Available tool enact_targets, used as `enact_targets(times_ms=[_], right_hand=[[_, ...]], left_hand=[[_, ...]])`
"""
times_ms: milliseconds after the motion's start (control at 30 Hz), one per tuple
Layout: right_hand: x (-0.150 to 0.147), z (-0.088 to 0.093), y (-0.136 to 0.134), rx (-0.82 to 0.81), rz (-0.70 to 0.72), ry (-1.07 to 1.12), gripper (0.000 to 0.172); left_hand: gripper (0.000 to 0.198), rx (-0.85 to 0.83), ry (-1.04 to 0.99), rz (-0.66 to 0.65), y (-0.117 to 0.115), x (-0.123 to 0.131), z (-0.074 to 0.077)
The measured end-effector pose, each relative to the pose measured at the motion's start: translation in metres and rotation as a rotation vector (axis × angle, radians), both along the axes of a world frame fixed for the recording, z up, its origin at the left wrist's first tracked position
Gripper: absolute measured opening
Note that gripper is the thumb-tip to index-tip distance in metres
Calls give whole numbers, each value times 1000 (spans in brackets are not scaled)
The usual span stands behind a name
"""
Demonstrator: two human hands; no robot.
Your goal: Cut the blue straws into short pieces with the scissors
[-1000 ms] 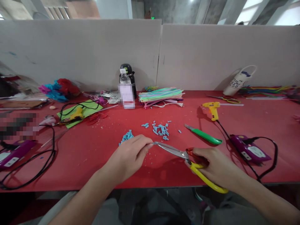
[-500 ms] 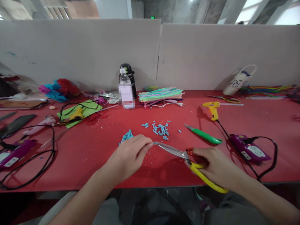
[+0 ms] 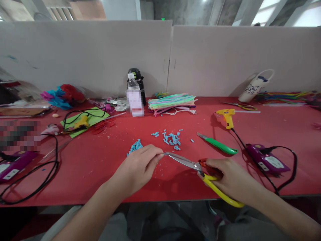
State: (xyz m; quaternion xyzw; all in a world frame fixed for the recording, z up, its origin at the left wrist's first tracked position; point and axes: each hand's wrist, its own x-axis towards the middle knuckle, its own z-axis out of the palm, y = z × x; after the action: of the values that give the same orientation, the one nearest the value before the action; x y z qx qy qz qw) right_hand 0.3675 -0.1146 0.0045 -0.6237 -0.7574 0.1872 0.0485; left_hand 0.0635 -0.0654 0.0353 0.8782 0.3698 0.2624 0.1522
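Head view: the right hand (image 3: 232, 180) has its grip closed through the yellow and red loops of the scissors (image 3: 187, 162), whose blades look nearly shut and point at the left hand (image 3: 140, 167). That hand's grip is pinched tight right at the blade tips, likely steadying a small piece, though it is too small to make out. Just beyond the pinch lie the cut blue bits (image 3: 172, 138). A green knife (image 3: 217, 144) rests beyond the right grip. Both grips hover close to the near edge of the counter (image 3: 95, 167), with bare red surface under them and to the left.
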Motion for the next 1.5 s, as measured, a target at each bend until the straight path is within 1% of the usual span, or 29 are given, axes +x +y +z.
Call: enact_targets(times_ms=[300, 467, 833, 967, 1233, 1500], right_hand=[[1, -3, 0, 18, -43, 10, 26], [1, -7, 0, 29, -15, 66, 26], [4, -6, 0, 28, 14, 39, 27], [4, -5, 1, 35, 1, 18, 27], [4, -1, 1, 20, 20, 14, 19], [1, 0, 1, 13, 11, -19, 16]], left_hand=[[13, 14, -8, -2, 1, -1, -2], [11, 31, -19, 0, 1, -2, -2], [11, 32, -13, 4, 3, -3, -4], [11, 41, -16, 2, 3, -2, -2], [11, 35, -7, 10, 4, -2, -1], [12, 26, -2, 12, 4, -3, -3]])
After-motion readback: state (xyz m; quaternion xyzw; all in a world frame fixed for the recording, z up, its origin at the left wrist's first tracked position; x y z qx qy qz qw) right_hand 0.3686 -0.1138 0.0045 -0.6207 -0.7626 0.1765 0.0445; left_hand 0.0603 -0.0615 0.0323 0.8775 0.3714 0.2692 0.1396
